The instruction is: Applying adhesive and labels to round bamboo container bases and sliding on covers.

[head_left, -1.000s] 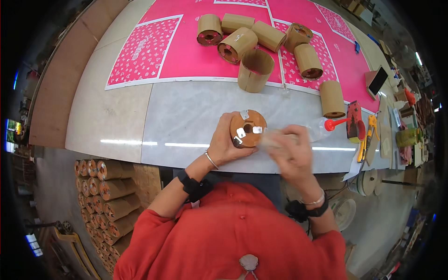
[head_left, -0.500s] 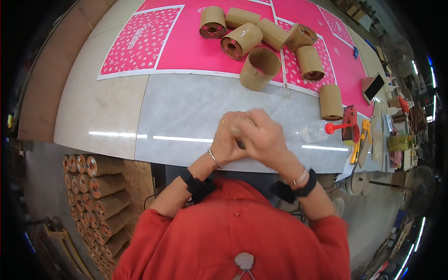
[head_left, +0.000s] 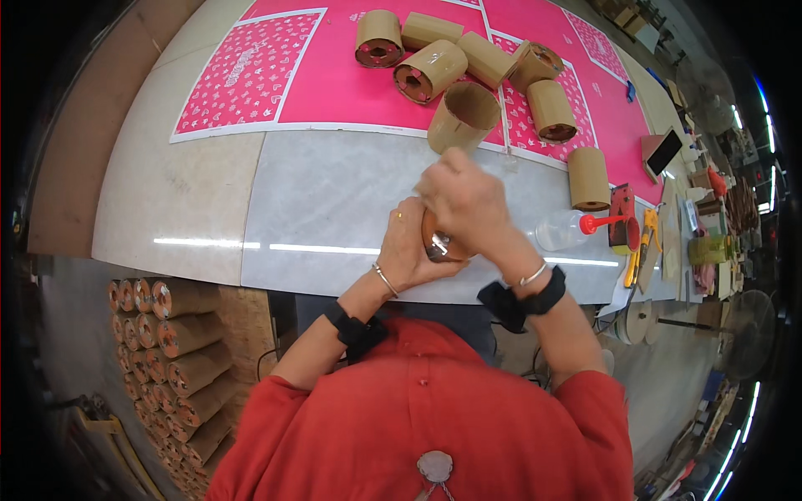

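Note:
My left hand (head_left: 406,244) is wrapped round a brown cardboard tube (head_left: 435,237) above the grey table sheet; the tube's end, with a shiny patch on it, faces me. My right hand (head_left: 464,194) is curled closed over the tube's far right side, slightly blurred. Whatever its fingers hold is hidden. Just beyond it stands an open, hollow cardboard tube (head_left: 464,117), and another tube (head_left: 590,179) stands to the right. A clear squeeze bottle (head_left: 561,231) with a red nozzle lies right of my hands.
Several cardboard tubes (head_left: 428,70) rest on pink printed sheets (head_left: 334,83) at the back. To the right are a red holder (head_left: 621,213), a yellow-handled cutter (head_left: 645,242) and a phone (head_left: 664,154) on a stand. Tubes (head_left: 196,342) are stacked at the lower left, below table level.
My right hand has moved up and away from its place against my left hand, its fingers now curled. More of the tube's end shows. My left hand has barely moved.

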A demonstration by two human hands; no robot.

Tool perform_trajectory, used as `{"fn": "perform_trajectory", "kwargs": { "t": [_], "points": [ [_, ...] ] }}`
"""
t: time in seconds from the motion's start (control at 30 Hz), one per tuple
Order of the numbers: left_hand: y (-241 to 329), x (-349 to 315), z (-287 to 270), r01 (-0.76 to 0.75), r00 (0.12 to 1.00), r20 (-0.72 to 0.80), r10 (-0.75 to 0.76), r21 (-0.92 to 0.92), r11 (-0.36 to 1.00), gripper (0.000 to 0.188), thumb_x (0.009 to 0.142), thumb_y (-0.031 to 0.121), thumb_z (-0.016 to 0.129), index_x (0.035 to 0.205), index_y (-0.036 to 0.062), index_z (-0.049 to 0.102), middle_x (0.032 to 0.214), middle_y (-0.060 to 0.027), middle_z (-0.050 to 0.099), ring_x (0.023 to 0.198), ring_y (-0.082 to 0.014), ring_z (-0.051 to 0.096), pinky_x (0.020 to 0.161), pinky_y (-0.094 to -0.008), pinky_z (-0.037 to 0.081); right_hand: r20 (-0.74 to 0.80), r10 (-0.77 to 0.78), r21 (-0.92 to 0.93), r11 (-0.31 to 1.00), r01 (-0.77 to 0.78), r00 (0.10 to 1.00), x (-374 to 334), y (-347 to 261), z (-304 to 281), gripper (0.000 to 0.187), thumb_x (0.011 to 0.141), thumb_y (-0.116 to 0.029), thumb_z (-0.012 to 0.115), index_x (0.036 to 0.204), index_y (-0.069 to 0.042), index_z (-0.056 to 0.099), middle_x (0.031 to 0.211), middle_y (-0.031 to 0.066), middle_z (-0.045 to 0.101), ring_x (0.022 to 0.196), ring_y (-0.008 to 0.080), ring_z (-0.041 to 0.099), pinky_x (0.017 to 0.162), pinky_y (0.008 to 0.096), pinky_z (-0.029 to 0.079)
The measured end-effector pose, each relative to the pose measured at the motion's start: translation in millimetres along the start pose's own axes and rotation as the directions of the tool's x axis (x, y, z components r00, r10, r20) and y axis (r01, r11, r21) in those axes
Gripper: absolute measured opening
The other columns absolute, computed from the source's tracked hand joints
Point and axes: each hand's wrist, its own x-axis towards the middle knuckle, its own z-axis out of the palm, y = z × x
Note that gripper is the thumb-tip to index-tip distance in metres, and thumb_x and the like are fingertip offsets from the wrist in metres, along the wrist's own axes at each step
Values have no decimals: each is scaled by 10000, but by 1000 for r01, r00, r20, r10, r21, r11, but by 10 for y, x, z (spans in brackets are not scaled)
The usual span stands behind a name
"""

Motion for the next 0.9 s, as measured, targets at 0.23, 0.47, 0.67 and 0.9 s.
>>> {"fn": "perform_trajectory", "kwargs": {
  "t": [0.23, 0.47, 0.67, 0.9],
  "points": [
    [8, -19, -5, 69, 998, -2, -69, 6, 998, 818, 535, 364, 828, 1183, 39, 449, 1049, -147, 532, 950, -336, 523, 842, -430, 390, -59, 113, 95, 990, -108, 992, -431, -196, -258, 132, 709, -107, 655, 813, -92, 574, 774, 84, 500, 655, 259, 568, 531, 376, 464],
    [76, 16, -60, 133, 989, 65, -134, 27, 991, 788, 565, 372, 820, 1165, 10, 459, 1054, -161, 539, 969, -333, 521, 855, -426, 381, -42, 22, 8, 1000, -22, 999, 50, 29, 41, 138, 717, -101, 661, 832, -86, 587, 769, 85, 492, 676, 259, 561, 520, 360, 457],
    [79, 25, -81, -1, 999, 37, 1, 13, 1000, 749, 558, 375, 822, 1145, 58, 482, 1019, -131, 544, 964, -323, 523, 868, -422, 376, -134, 140, 86, 988, -130, 981, -453, -202, -201, 157, 740, -80, 666, 889, -60, 623, 797, 95, 530, 647, 273, 578, 546, 357, 491],
    [178, -55, 37, 43, 984, 175, -18, -139, 989, 753, 543, 383, 833, 1141, 81, 489, 1023, -103, 536, 963, -298, 525, 894, -413, 348, -58, 356, 94, 932, -350, 933, -834, -43, -600, 217, 734, 4, 615, 942, -54, 633, 903, 110, 599, 713, 278, 618, 591, 351, 509]
  ]
}}
